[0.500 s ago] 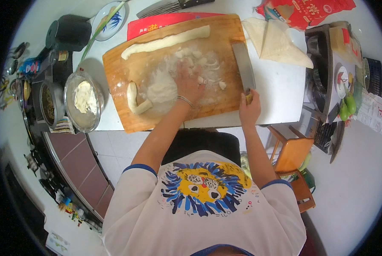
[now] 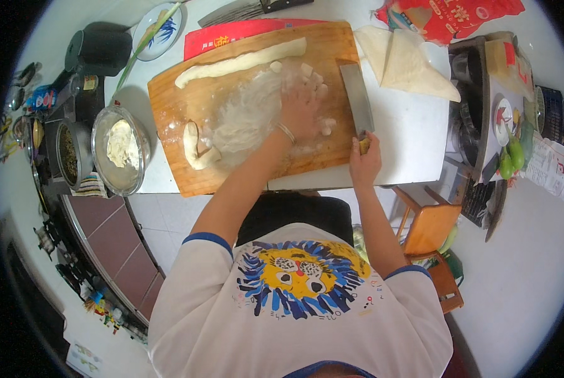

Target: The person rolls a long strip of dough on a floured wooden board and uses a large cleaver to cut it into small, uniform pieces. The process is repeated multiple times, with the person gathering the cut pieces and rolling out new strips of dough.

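Observation:
My left hand [image 2: 302, 108] lies flat, fingers spread, on small cut dough pieces [image 2: 316, 80] in the floured middle of a wooden cutting board [image 2: 193, 101]. My right hand [image 2: 365, 160] grips the handle of a cleaver [image 2: 357, 101], whose blade rests flat on the board's right edge. A long dough rope [image 2: 241, 62] runs along the board's far side. A short curled dough piece [image 2: 197, 148] sits at the near left corner.
A glass bowl with dough [image 2: 121, 150] and a metal pot [image 2: 72, 151] stand left of the board. Folded white cloths [image 2: 408, 60], a red bag [image 2: 449, 16], a patterned plate [image 2: 159, 28] and a second knife [image 2: 250, 9] lie on the white table [image 2: 408, 138]. A wooden stool [image 2: 430, 230] stands at right.
My left hand has slid right and farther across the board onto the cut pieces. The right hand and cleaver have stayed in place.

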### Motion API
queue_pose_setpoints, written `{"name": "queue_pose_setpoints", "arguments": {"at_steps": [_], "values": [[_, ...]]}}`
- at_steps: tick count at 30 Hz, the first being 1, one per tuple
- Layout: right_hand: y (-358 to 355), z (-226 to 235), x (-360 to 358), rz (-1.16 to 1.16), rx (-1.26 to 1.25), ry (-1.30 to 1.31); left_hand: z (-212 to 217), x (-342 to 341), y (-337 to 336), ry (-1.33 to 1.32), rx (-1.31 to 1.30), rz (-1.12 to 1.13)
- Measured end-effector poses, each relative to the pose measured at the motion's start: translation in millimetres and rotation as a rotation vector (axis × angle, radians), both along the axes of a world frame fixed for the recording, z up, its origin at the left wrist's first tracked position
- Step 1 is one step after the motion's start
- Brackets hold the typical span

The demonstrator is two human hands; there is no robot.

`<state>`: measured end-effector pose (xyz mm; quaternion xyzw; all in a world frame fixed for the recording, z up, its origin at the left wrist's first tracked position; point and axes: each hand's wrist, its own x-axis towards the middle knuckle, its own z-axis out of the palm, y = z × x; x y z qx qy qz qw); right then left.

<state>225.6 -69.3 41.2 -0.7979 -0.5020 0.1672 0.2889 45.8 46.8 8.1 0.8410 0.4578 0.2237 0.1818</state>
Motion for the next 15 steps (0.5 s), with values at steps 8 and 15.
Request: {"name": "queue_pose_setpoints", "arguments": {"at_steps": [8, 15], "values": [[3, 1, -5, -0.008, 0.018, -0.024, -10, 5, 9, 0.424, 0.296, 0.117], [-1, -13, -12, 0.041, 0.020, -0.161, -2, -54, 56, 0.063, 0.287, 0.419]]}}
